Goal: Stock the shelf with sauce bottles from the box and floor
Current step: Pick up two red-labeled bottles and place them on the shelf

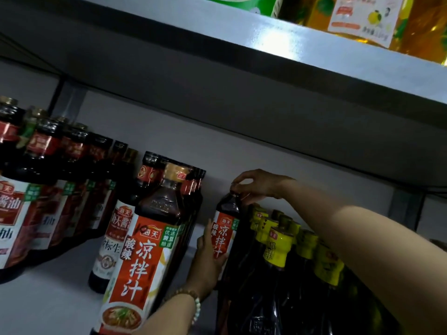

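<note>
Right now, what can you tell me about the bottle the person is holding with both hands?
The bottle is dark, with a red and white label printed in Chinese. It stands about upright at the back of the shelf, beside yellow-capped bottles. The right hand pinches its top; the left hand presses its label side.

A dark sauce bottle [223, 228] with a red label is held upright on the grey shelf [60, 293] at centre frame. Its cap is pinched by the right hand [256, 183]; its label side is pressed by the left hand [208, 259]. Yellow-capped bottles [278, 240] are seen just right, red-labelled bottles [145, 245] lower left.
</note>
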Demonstrator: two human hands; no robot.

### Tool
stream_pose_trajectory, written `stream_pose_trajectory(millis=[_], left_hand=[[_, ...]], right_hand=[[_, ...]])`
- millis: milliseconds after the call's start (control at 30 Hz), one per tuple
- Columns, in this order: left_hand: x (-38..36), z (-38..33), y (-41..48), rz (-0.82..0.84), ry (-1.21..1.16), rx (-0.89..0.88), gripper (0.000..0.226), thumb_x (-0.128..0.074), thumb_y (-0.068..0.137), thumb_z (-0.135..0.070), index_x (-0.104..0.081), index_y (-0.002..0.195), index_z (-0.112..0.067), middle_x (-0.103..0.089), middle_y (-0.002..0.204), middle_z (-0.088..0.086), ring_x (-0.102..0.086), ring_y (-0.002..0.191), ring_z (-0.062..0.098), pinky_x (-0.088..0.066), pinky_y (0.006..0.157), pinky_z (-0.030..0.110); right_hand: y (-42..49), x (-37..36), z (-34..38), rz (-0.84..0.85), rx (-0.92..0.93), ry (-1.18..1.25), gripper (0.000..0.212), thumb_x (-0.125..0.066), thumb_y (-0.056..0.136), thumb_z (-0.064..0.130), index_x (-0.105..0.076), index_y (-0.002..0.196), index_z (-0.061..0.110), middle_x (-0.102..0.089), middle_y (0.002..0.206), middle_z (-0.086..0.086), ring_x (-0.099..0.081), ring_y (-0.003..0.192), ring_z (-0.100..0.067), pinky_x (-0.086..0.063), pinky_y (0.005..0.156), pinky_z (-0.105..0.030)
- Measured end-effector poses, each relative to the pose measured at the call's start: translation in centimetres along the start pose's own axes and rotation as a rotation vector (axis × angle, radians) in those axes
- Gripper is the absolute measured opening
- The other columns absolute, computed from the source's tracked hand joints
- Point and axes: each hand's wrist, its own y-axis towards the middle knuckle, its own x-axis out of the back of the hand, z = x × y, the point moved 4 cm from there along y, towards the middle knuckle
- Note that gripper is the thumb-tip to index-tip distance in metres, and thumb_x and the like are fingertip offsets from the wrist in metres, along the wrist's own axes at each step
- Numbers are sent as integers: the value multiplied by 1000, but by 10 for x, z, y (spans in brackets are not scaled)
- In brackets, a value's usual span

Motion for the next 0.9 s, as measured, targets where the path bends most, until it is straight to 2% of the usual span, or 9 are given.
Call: stream_pose_trajectory(millis=[133,233,333,367,467,600,667,833,900], left_hand=[[0,8,7,-13,-56,13,75,-56,90,-1,-14,148,-25,-37,134,8,-47,116,20,-49,83,21],[0,12,9,-15,-50,-17,77,-58,89,-1,-14,148,-25,-37,135,7,-47,116,17,-47,79,11],[-1,13,10,-38,-45,-14,77,-60,88,-1,-16,148,-22,-40,135,9,-50,117,21,-50,90,28],[-1,13,11,-42,-45,-15,78,-60,88,-1,-16,148,-23,-41,136,9,-49,117,20,-50,91,27],[-2,14,11,-27,-65,-17,78,-59,88,0,-16,148,-25,-39,138,6,-47,118,15,-47,82,11],[-1,16,9,-16,-87,-12,75,-57,90,-2,-16,149,-24,-38,139,6,-47,121,20,-49,93,36],[0,15,8,-19,-104,-11,72,-56,91,-7,-17,148,-24,-40,138,6,-50,117,21,-52,88,37],[-2,18,8,-3,-164,13,66,-58,91,-13,-23,146,-23,-46,135,10,-52,118,27,-49,94,49],[-3,18,8,3,-176,28,65,-57,91,-12,-22,146,-22,-46,137,8,-51,120,24,-49,95,44]], right_hand=[[9,-2,-6,-29,10,32,32,-68,86,24,-62,115,11,-65,112,-14,-68,91,-23,-59,69,-23],[12,-1,-10,-26,18,70,30,-69,85,25,-63,112,12,-65,107,-10,-67,85,-17,-59,67,-21],[14,-1,-12,-48,18,74,31,-68,85,25,-63,113,11,-66,105,-11,-67,85,-18,-59,65,-21],[14,-1,-12,-55,14,62,32,-68,86,25,-63,114,11,-66,106,-11,-67,88,-20,-59,65,-21],[14,-3,-12,-67,-3,60,36,-66,87,25,-61,120,12,-64,113,-12,-66,93,-23,-59,68,-22],[12,-5,-12,-88,-20,87,39,-66,88,26,-60,124,12,-63,118,-14,-66,98,-27,-59,68,-23],[11,-5,-12,-104,-22,76,38,-65,88,25,-60,124,12,-62,120,-15,-66,98,-27,-59,70,-25],[10,-6,-10,-128,-27,56,36,-65,89,21,-60,122,9,-59,126,-17,-64,105,-31,-56,83,-35],[9,-6,-7,-118,-47,29,39,-64,89,24,-58,125,11,-58,127,-17,-64,105,-31,-55,86,-37]])
